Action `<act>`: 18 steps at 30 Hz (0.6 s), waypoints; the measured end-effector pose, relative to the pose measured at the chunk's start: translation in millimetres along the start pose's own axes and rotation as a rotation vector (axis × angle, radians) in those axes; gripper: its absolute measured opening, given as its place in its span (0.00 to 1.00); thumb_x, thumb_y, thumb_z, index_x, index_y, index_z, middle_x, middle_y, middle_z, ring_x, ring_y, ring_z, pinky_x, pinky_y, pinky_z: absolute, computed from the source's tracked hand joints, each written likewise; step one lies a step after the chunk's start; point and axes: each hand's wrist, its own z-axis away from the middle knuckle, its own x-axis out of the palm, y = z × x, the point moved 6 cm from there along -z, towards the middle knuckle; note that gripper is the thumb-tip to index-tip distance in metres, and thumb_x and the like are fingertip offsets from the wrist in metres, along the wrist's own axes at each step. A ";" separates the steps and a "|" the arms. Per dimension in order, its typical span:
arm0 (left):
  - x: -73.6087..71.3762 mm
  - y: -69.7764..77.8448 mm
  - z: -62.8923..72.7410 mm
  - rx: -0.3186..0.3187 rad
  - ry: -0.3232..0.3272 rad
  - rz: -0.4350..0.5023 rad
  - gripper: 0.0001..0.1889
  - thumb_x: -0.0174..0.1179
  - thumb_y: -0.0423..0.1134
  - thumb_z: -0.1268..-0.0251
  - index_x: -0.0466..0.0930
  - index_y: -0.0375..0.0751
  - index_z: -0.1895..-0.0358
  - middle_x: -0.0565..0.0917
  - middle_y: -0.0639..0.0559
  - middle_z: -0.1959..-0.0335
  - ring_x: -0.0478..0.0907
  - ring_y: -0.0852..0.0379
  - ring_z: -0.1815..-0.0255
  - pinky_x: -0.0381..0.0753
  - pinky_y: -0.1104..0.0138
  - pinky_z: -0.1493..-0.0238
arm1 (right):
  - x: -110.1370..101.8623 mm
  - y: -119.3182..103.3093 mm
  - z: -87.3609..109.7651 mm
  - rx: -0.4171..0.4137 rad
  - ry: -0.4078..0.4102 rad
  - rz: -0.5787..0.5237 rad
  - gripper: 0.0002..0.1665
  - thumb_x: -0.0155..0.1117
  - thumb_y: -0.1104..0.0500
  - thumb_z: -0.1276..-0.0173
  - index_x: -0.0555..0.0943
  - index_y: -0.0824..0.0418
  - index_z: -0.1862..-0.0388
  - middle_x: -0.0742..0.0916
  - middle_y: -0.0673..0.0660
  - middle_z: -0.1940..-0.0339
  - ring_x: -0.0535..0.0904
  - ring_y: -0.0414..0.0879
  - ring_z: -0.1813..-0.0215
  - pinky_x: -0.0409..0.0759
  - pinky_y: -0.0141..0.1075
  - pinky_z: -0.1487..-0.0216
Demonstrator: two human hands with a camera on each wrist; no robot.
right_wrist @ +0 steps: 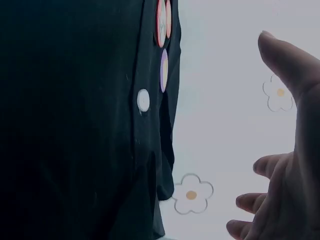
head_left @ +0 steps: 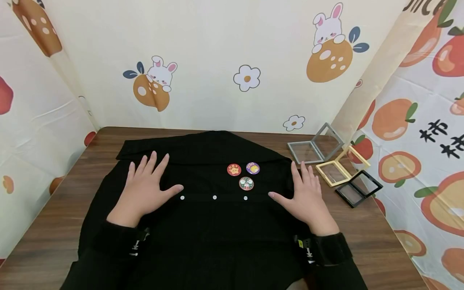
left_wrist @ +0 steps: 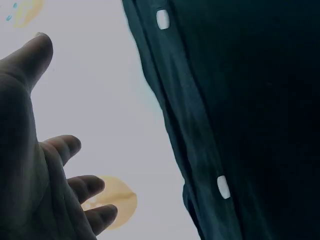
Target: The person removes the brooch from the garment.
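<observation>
Shirt [head_left: 210, 213] lay near my splayed, empty left hand [head_left: 145, 191] and right hand [head_left: 306, 197]; I judged laying-out done, a grip likely needed next.

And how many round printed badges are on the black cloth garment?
3 in the head view: a red round badge left, a purple-rimmed round badge right, a green round badge below.

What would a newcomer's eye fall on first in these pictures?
Three bright round badges stand out on the black garment, just above its white buttons. The bare left hand and right hand flank the badges. At the right of the table, three two-panel frames sit open.
</observation>
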 end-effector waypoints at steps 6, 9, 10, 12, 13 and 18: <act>11.1 5.9 -6.8 0.054 -0.039 -0.043 0.54 0.50 0.77 0.33 0.47 0.47 0.15 0.45 0.32 0.17 0.39 0.28 0.18 0.29 0.35 0.24 | 4.8 0.8 -0.3 -0.004 -0.041 -0.034 0.69 0.62 0.23 0.35 0.42 0.59 0.13 0.48 0.70 0.16 0.38 0.69 0.17 0.41 0.68 0.24; 20.0 15.6 -11.2 0.112 -0.059 -0.073 0.51 0.54 0.74 0.32 0.50 0.47 0.15 0.48 0.34 0.17 0.43 0.30 0.18 0.36 0.36 0.23 | 7.4 -1.4 -0.6 -0.019 -0.056 -0.028 0.68 0.62 0.23 0.35 0.45 0.60 0.13 0.51 0.70 0.16 0.41 0.69 0.17 0.43 0.67 0.24; 23.1 20.8 -12.9 0.135 -0.068 -0.076 0.50 0.55 0.73 0.32 0.51 0.48 0.15 0.50 0.35 0.17 0.45 0.31 0.18 0.37 0.36 0.23 | 8.6 -2.7 -0.7 -0.026 -0.062 -0.022 0.68 0.62 0.23 0.35 0.46 0.61 0.14 0.51 0.70 0.16 0.42 0.69 0.17 0.44 0.67 0.23; 29.8 34.0 -16.4 0.193 -0.086 -0.085 0.49 0.56 0.71 0.31 0.54 0.48 0.16 0.52 0.36 0.17 0.48 0.33 0.18 0.41 0.37 0.23 | 12.7 -6.3 -1.3 -0.043 -0.081 -0.011 0.68 0.62 0.23 0.35 0.47 0.61 0.14 0.52 0.69 0.16 0.43 0.68 0.17 0.45 0.66 0.23; 32.4 41.1 -18.1 0.219 -0.094 -0.087 0.48 0.56 0.71 0.31 0.55 0.48 0.16 0.54 0.36 0.18 0.50 0.34 0.18 0.42 0.38 0.22 | 15.2 -7.9 -1.8 -0.051 -0.087 -0.003 0.67 0.62 0.23 0.35 0.48 0.61 0.14 0.52 0.69 0.16 0.44 0.68 0.17 0.46 0.66 0.23; 38.3 74.2 -29.3 0.306 -0.109 -0.105 0.46 0.57 0.70 0.30 0.59 0.48 0.18 0.58 0.38 0.19 0.54 0.37 0.19 0.46 0.40 0.22 | 25.5 -15.3 -5.5 -0.072 -0.101 0.016 0.66 0.62 0.22 0.36 0.51 0.60 0.14 0.55 0.68 0.16 0.47 0.68 0.17 0.48 0.66 0.24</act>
